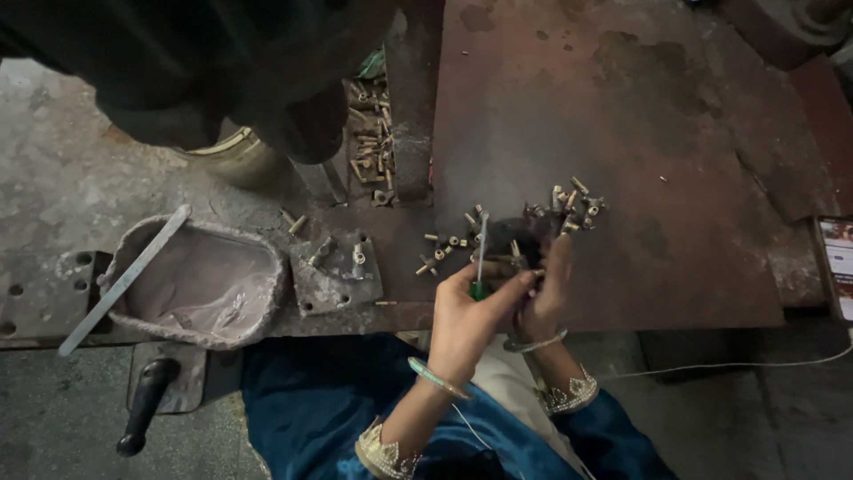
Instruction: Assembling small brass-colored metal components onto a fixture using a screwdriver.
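The grey basin [200, 284] on the table [622, 133] holds pale liquid, and a flat metal bar [124, 280] lies across its rim. My left hand [466, 316] has its grip clenched on a green-handled screwdriver [481, 258]. My right hand [546, 298] closes around a small brass fitting [515, 258], just beside the scattered brass fittings [569, 203].

Small brass fittings [569, 206] crowd the bench [622, 116] just ahead of both hands; beyond them the rusty plate lies open. Leftward, a grey trough [200, 283] and a dark machine body [204, 71] block passage.
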